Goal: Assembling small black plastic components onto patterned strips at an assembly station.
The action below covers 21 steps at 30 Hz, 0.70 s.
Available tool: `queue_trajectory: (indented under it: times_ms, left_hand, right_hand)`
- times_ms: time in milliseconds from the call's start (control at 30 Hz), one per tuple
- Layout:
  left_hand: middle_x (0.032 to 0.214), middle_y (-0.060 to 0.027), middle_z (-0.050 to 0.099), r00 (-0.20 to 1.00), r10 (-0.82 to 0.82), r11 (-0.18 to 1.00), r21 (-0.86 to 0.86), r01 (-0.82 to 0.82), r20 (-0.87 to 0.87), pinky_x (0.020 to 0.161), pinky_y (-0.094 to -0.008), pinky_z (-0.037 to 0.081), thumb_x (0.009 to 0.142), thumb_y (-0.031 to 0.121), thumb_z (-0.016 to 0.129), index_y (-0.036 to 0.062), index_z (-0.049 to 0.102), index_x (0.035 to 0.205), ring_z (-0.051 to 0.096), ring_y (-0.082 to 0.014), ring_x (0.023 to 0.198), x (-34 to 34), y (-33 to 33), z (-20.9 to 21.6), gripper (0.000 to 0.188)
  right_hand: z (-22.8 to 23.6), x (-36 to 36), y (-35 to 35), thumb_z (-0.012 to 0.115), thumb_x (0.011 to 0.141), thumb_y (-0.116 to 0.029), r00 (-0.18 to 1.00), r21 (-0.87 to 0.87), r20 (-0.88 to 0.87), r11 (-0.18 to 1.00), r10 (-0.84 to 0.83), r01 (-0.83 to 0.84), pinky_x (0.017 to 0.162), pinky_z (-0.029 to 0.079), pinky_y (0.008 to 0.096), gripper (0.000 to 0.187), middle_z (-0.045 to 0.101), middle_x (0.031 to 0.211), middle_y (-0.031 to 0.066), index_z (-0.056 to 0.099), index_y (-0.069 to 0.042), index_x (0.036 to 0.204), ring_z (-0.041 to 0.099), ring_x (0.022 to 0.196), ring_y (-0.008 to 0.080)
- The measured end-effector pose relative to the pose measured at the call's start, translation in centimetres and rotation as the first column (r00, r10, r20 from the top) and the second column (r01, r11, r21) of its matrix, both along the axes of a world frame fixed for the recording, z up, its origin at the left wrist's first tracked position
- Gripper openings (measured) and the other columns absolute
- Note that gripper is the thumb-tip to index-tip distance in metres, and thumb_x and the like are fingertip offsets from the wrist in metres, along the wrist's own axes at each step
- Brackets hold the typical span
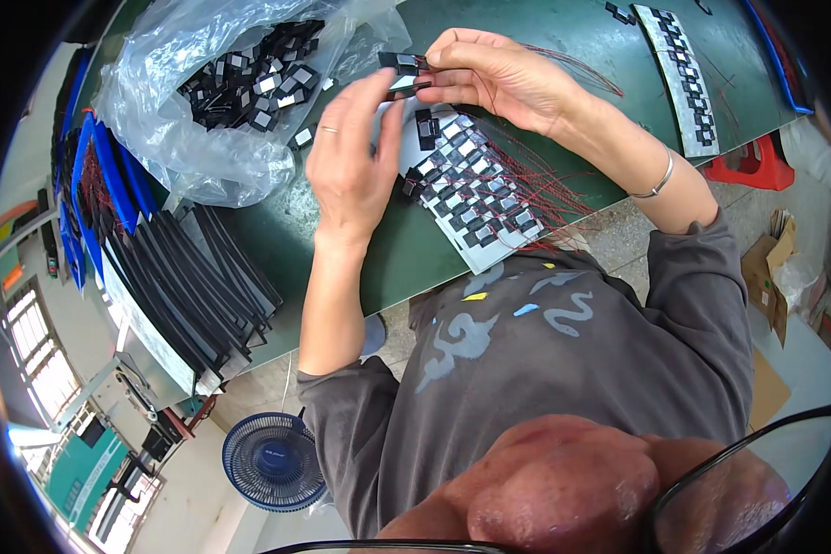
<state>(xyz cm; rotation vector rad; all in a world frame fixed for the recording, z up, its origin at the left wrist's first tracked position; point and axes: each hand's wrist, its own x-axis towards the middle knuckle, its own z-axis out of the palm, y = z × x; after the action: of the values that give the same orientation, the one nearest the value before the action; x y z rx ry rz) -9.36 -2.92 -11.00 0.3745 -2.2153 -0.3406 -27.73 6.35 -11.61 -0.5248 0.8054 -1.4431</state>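
While 2 hands (pixel 349 175) (pixel 508 78) hold 2 black pieces (pixel 400 63), 1 bag (pixel 148 88) nearby.

Dark grey shirt (pixel 609 369), silver bangle (pixel 659 187)

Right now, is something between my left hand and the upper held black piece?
Nothing visible: the left hand has a fingertip beside the upper black piece, whose right end the right hand holds.

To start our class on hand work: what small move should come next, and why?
Perhaps lower the small black piece onto the white board: the right hand holds it close by, and similar pieces with red wires already lie there in rows.
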Motion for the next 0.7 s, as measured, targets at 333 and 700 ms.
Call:
queue_trajectory:
  times_ms: [333, 700]
  left_hand:
    - [0.089, -0.0032, 0.061, 0.991, -0.01, 0.936, -0.347, 0.057, 0.136, 0.064, -0.0292, 0.053, 0.069, 0.002, 0.071, 0.0134, 0.071, 0.116, 0.061, -0.0192, 0.078, 1.0, -0.4, 0.2, 0.049]
    - [0.117, -0.0056, 0.07, 0.992, -0.097, 0.945, 0.321, 0.068, 0.075, 0.104, -0.0366, 0.043, 0.079, 0.004, 0.076, 0.0085, 0.073, 0.113, 0.057, -0.025, 0.123, 0.8, 0.3, 1.2, 0.034]
  right_hand:
    - [0.4, 0.1, 0.2, 0.062, 0.094, -0.014, 1.0, -0.002, -0.02, 1.0, -0.02, 0.02, 0.094, 0.056, 0.0332, 0.014, 0.067, 0.1, 0.009, 0.064, 0.0, 0.092, 0.069, 0.098, 0.0229]
    - [1.6, 0.9, 0.7, 0.057, 0.092, -0.008, 0.672, -0.167, -0.73, 0.986, -0.122, -0.002, 0.078, 0.049, 0.0218, 0.009, 0.061, 0.088, 0.0005, 0.057, 0.0, 0.091, 0.057, 0.082, 0.0043]
